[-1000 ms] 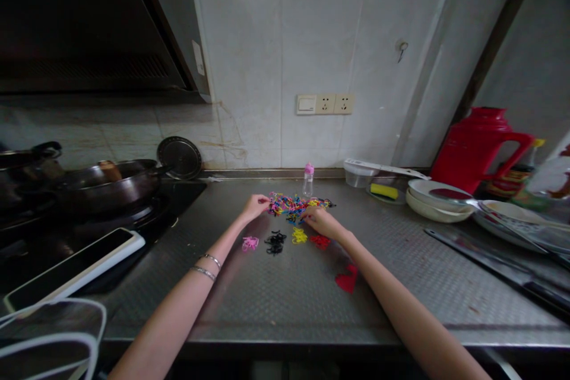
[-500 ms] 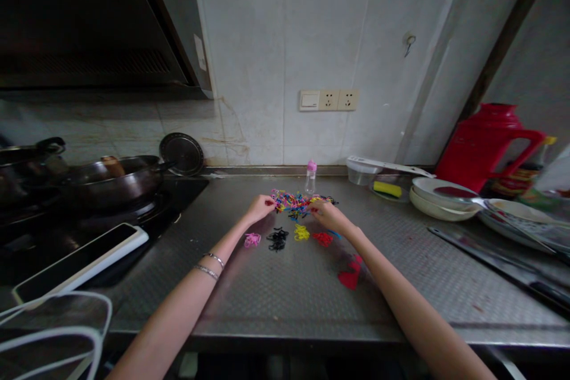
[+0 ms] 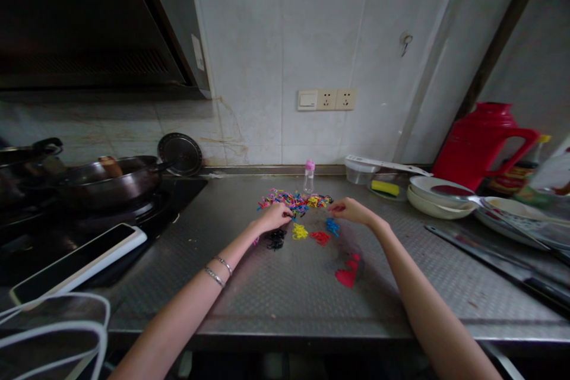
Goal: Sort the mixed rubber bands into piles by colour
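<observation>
1. Smooth pale wall tiles stand behind a grey metal worktop, whose surface carries a fine embossed pattern.
2. Toward the worktop's back edge spreads a loose mixed heap of thin, curly, many-coloured bands; just behind it stands a small clear bottle with a pink cap.
3. Nearer the front edge, a row of small tangled piles runs across: a pink pile mostly hidden by the left hand, then a black pile, a yellow pile, a red pile and a blue pile.
4. Fingertips of the left hand meet at the heap's front side, beside a dark strand; I cannot tell whether they pinch it.
5. Just beside the heap's right end, above the blue pile, the right hand has its fingers bent and gathered; whether it grips a band cannot be told.
6. Flat red heart shapes lie closer to the front edge.
</observation>
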A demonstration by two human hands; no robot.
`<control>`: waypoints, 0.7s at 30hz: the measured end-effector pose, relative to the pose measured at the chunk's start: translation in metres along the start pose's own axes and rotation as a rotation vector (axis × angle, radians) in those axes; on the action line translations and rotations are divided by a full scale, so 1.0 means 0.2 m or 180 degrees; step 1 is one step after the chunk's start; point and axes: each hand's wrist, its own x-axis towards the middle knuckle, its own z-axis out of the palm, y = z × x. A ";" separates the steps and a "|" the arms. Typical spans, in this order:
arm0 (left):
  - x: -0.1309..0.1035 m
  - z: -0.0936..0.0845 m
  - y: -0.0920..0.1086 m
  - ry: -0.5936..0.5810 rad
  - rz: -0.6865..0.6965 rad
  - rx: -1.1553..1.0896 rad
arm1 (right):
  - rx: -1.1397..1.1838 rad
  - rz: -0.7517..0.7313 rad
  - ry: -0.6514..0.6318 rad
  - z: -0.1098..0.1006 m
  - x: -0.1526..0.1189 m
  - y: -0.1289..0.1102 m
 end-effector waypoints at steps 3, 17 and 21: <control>0.00 0.01 0.00 -0.0017 -0.0002 0.0028 | -0.0181 0.0036 0.0126 0.00 -0.01 -0.04; -0.01 -0.01 0.04 0.0037 0.0334 0.0944 | -0.0385 0.0023 0.0191 0.02 0.00 -0.02; 0.00 -0.01 0.01 0.0115 0.0284 0.0771 | -0.0371 -0.0003 0.0168 0.01 0.00 -0.02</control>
